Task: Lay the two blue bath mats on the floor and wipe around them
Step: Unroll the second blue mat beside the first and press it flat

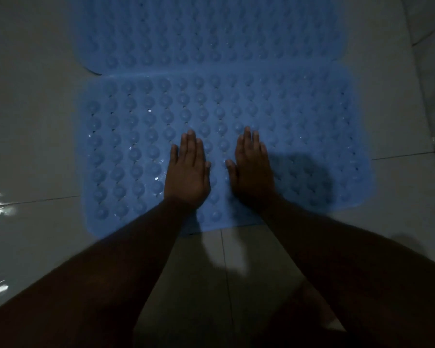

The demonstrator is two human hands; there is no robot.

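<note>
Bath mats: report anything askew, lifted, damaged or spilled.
The far mat has a dark shadow under its near-left corner, so that corner looks slightly lifted off the floor. The near mat, pressed by the left hand and right hand, lies flat. Bright glints on the left tiles suggest wetness. No damage shows.

The near blue rubber bath mat [299, 116] carries rows of round raised bumps. The far blue rubber bath mat [206, 31] matches. Pale grey glossy floor tiles [33, 136] show thin dark grout lines.
</note>
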